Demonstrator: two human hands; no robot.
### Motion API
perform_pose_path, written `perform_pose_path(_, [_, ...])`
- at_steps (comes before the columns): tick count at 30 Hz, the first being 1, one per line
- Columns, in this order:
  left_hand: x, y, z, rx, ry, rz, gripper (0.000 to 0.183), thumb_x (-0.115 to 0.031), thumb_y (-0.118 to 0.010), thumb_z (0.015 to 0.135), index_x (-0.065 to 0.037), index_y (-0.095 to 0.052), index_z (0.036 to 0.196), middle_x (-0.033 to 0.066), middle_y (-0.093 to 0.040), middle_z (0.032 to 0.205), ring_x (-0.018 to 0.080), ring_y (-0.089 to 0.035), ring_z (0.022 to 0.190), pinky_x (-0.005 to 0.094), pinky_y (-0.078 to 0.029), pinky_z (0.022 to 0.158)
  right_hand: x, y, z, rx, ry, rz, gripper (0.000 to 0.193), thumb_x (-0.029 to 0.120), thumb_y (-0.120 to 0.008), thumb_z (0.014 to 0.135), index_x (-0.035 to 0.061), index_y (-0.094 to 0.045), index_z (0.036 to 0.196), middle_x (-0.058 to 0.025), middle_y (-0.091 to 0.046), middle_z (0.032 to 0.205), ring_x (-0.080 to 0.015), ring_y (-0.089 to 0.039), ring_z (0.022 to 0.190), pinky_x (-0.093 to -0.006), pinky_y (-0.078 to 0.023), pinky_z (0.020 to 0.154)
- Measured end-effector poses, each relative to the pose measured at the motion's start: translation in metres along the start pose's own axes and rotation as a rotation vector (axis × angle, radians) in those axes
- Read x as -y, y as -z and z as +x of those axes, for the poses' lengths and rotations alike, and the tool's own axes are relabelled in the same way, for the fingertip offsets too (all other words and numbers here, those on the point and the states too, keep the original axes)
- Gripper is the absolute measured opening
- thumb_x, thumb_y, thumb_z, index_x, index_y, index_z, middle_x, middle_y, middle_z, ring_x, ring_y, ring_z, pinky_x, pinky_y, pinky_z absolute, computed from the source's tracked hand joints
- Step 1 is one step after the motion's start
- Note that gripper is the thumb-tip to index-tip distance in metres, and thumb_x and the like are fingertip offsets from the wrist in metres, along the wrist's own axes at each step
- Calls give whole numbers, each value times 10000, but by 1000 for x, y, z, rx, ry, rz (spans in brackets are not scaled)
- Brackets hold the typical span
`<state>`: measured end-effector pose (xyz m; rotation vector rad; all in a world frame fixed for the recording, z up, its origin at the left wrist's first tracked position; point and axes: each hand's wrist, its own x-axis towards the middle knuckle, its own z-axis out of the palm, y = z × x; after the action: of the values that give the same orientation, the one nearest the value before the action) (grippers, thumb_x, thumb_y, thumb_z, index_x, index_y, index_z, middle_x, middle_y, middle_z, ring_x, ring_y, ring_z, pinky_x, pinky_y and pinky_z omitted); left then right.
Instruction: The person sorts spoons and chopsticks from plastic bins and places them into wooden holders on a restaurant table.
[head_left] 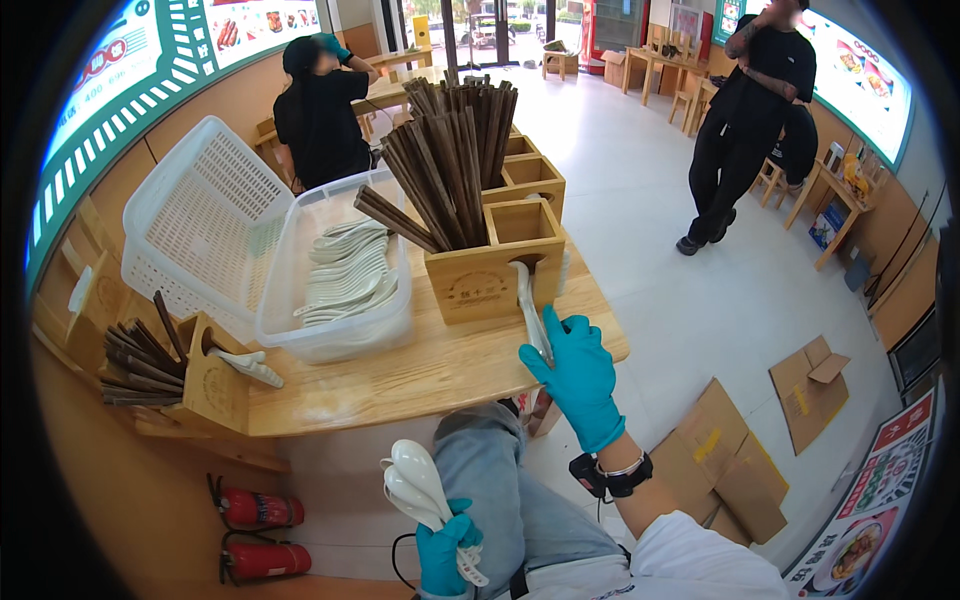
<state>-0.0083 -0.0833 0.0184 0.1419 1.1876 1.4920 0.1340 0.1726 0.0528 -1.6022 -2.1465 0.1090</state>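
My right hand (583, 385), in a teal glove, pinches the lower end of a white soup spoon (528, 305). The spoon's other end rests at the opening in the side of a wooden chopstick holder (465, 285). Dark brown chopsticks (445, 165) stand bundled in that holder. Lower down, over my lap, my gloved left hand (445, 555) is closed around the handles of several white soup spoons (413, 480), bowls pointing up. A clear plastic bin (335, 345) left of the holder contains many more white spoons (345, 270).
A white perforated basket (205, 200) leans beside the bin on the wooden table (330, 395). Another chopstick holder (215, 385) stands at the left. Two fire extinguishers (262, 508) and flattened cardboard (715, 450) are on the floor. One person (325, 110) sits beyond the table; another (750, 90) stands right.
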Motion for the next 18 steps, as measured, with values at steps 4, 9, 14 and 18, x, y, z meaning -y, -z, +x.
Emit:
perform_pose_path(4, [1,-5,2,-51,93,51,257,-125,-587,923,-43,-558,1165,-29,-425,621,95,-405,465,219,-310,413,4,-18,1,52,-37,-51,943,547,-648,818,-4,-270,1483,-156,-540,1017,-317,-562,904,-419,-525,640])
perform_pose_path(9, [-3,-10,1,-6,97,47,331,-126,-604,908,-45,-537,1222,-29,-430,624,90,-405,465,214,-316,415,6,-37,3,4,-72,-76,805,404,-634,877,-9,-282,1472,-142,-537,995,-290,-587,876,-417,-542,636])
perform_pose_path(14, [-4,-10,-5,-40,116,33,348,-134,-617,899,-39,-535,1224,-31,-441,634,87,-409,468,205,-321,417,11,-33,0,15,-47,-96,739,356,-616,905,0,-296,1468,-145,-541,1017,-290,-589,888,-402,-547,659])
perform_pose_path(18, [-7,-14,-13,-57,101,-3,316,-139,-616,903,-34,-554,1195,-33,-457,646,84,-419,470,202,-320,411,19,0,-35,-198,143,41,644,330,-635,905,12,-404,1416,-143,-558,1055,-274,-594,887,-383,-537,661])
